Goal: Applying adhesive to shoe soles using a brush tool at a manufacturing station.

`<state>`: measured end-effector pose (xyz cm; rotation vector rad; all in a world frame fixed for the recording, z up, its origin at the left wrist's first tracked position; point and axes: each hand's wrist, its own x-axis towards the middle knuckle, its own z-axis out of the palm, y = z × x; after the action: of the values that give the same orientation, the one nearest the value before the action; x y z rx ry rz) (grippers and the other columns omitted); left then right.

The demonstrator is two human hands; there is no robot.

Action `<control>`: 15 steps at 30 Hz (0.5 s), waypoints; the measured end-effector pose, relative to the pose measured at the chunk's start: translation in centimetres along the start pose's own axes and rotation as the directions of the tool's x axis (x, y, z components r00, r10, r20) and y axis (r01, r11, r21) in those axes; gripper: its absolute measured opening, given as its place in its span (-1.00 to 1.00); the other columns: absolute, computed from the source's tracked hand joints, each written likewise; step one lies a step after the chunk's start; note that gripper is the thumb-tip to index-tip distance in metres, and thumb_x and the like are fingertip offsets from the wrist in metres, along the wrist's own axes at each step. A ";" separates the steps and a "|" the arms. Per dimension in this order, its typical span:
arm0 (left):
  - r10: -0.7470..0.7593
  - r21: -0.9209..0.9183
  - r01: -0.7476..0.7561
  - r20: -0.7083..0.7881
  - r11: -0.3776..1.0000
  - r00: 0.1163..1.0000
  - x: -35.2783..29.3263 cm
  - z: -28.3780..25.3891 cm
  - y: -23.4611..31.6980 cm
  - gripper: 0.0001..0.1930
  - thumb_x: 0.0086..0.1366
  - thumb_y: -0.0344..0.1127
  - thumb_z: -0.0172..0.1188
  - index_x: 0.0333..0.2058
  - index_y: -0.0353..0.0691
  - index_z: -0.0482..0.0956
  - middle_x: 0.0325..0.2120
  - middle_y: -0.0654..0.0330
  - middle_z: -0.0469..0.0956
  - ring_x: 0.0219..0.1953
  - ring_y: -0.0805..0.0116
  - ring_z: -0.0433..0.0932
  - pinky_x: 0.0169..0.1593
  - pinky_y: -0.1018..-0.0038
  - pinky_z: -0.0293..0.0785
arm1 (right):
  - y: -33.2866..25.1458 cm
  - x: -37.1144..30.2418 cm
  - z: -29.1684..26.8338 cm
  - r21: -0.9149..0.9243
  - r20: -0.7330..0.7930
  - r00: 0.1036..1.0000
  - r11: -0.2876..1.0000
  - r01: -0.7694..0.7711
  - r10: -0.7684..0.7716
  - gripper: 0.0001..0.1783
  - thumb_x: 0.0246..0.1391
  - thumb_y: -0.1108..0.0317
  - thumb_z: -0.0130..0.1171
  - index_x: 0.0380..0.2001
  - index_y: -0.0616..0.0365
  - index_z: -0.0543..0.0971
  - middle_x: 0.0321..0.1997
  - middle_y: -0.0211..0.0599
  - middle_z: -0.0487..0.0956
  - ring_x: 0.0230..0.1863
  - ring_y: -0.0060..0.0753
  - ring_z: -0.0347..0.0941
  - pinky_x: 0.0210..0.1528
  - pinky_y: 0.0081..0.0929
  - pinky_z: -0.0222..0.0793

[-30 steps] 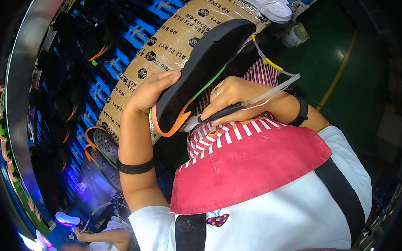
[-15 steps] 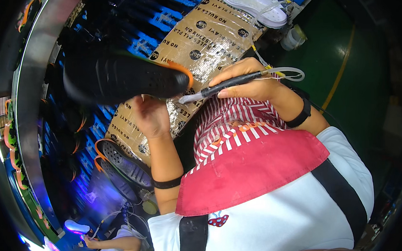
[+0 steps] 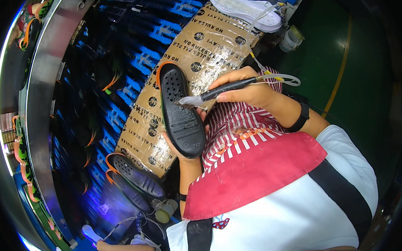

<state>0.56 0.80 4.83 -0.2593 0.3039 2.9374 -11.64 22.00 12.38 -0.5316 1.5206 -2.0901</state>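
Note:
A black shoe sole [image 3: 183, 128] with an orange heel edge lies tilted in my left hand [image 3: 171, 146], its perforated inner face up. My left palm is mostly hidden under it; fingertips show along its right side. Between the fingers and thumb of my right hand [image 3: 249, 91] is a glue brush [image 3: 228, 87] with a dark handle and a clear tube at its back end. Its pale bristles touch the middle of the sole, where a wet-looking patch shows.
Printed cardboard [image 3: 208, 43] under clear wrap covers the bench. White soles [image 3: 245, 9] lie at its far end, near a white container [image 3: 292, 39]. Dark soles [image 3: 135, 174] lie at lower left, by a jar [image 3: 166, 210] and a co-worker's arm [image 3: 130, 249]. Blue racks [image 3: 147, 55] run along the left.
The sole has swung from the far left to in front of me, with its inner face now up. My left hand has come under it, and the brush now touches it.

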 end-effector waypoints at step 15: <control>0.033 -0.021 -0.031 0.111 0.999 0.993 2.6 3.3 -4.0 -0.06 0.00 0.45 -0.13 0.16 -0.21 0.10 0.01 -0.11 0.29 -0.05 -0.09 0.38 -0.09 0.02 0.43 | -1.5 2.8 3.9 -0.185 -0.352 0.930 0.982 0.038 -0.102 -0.82 -0.09 0.46 0.20 -0.36 0.30 0.56 -0.54 -0.35 0.55 -0.57 -0.69 0.42 -0.52 -0.70 0.36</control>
<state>-1.71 5.82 6.75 -0.0934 0.2664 2.9735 -11.86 17.76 15.02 -0.2732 1.9314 -2.2100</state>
